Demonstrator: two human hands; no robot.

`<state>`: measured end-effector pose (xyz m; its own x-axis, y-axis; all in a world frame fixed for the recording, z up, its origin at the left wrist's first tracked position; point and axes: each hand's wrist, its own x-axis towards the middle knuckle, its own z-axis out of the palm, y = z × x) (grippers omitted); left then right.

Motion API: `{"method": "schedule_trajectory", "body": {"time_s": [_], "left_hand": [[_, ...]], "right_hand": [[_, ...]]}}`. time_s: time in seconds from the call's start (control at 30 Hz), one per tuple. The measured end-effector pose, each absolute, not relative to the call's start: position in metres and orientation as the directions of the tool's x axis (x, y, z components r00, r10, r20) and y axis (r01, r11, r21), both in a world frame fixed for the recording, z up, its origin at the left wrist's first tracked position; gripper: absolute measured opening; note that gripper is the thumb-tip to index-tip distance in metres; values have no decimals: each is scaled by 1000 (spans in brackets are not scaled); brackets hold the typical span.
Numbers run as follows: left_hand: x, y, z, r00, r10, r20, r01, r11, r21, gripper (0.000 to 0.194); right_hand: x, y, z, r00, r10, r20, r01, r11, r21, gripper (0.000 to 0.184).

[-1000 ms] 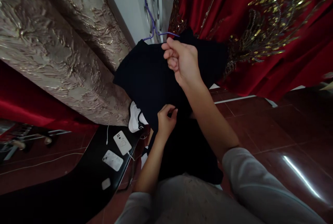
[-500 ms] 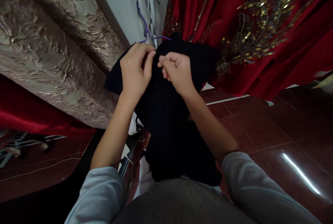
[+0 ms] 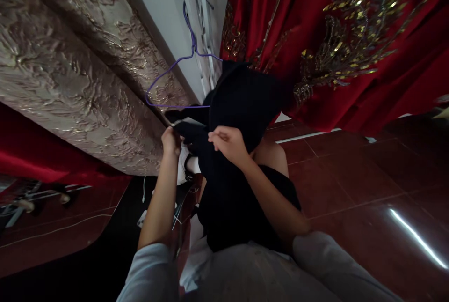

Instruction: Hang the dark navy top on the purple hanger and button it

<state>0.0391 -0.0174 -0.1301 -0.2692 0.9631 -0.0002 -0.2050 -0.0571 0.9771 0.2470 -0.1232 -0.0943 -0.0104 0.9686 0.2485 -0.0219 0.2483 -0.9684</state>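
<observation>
A dark navy garment (image 3: 242, 100) hangs by one shoulder from a purple wire hanger (image 3: 194, 42); its exact kind I cannot tell. The hanger's left arm is bare, and its hook is on a white metal rack (image 3: 205, 30). My left hand (image 3: 170, 143) is closed on the edge of the garment's left part, below the hanger's lower left corner. My right hand (image 3: 228, 143) pinches the front of the garment near its middle, fingertips curled in on the cloth.
A beige textured curtain (image 3: 87, 72) hangs on the left, and a red fabric with gold sequins (image 3: 333, 49) on the right. Below lies a red tiled floor (image 3: 351, 175). A black surface with a white cable (image 3: 143, 189) is at the lower left.
The garment's left shoulder has come off the hanger, baring its left arm. Both hands have moved down toward me, the left one further, drawing the cloth with them.
</observation>
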Motion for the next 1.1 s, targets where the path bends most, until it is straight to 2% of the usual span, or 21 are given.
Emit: {"method": "schedule_trajectory", "body": {"time_s": [0.07,0.13,0.2,0.27,0.3,0.33,0.43,0.53,0.63,0.7,0.77,0.87,0.9,0.97,1.03,1.1], "left_hand": [[52,-28,-144,-232,972,-38,-205,-11,979,24],[62,-40,-137,-140,990,11,-165,-35,986,24],[74,-54,-114,29,985,171,-85,-168,982,22],[89,-70,-81,239,892,384,31,-402,915,21],[97,-78,-65,323,825,464,95,-515,852,21],[105,-86,-51,376,761,529,147,-612,777,21],[118,-101,-31,431,646,630,233,-754,614,24],[110,-100,-46,511,659,552,196,-715,671,38],[84,-90,-78,662,651,371,231,-649,725,49],[62,-81,-98,770,600,218,318,-656,685,39],[39,-72,-109,797,597,90,418,-653,632,28],[11,-61,-109,697,716,26,569,-575,587,26],[5,-61,-106,661,750,14,600,-539,591,27],[-3,-65,-98,616,788,-16,606,-460,649,31],[-8,-74,-92,601,798,-46,570,-388,724,34],[-16,-80,-92,611,787,-89,582,-370,724,34]], "right_hand": [[263,-139,-119,145,979,140,-118,157,-980,31],[277,-152,-136,314,945,87,-119,130,-984,27],[283,-159,-140,401,899,178,11,189,-982,22],[278,-156,-130,337,886,317,180,270,-946,41],[273,-153,-122,244,904,352,221,301,-928,49],[267,-149,-112,132,927,352,219,319,-922,48],[254,-139,-84,-129,956,263,63,273,-960,21],[262,-139,-60,-204,970,134,-53,125,-991,11],[286,-134,-35,-336,941,52,-28,45,-999,12],[300,-119,-18,-323,936,136,53,162,-985,15],[306,-92,-9,-219,931,294,160,331,-930,19],[298,-39,-20,-154,843,516,236,539,-809,10],[292,-23,-30,-199,809,553,216,587,-780,16],[281,1,-55,-206,816,540,216,576,-789,26],[277,9,-77,-183,850,493,222,524,-822,18],[283,4,-89,-118,866,486,202,500,-842,17]]}}
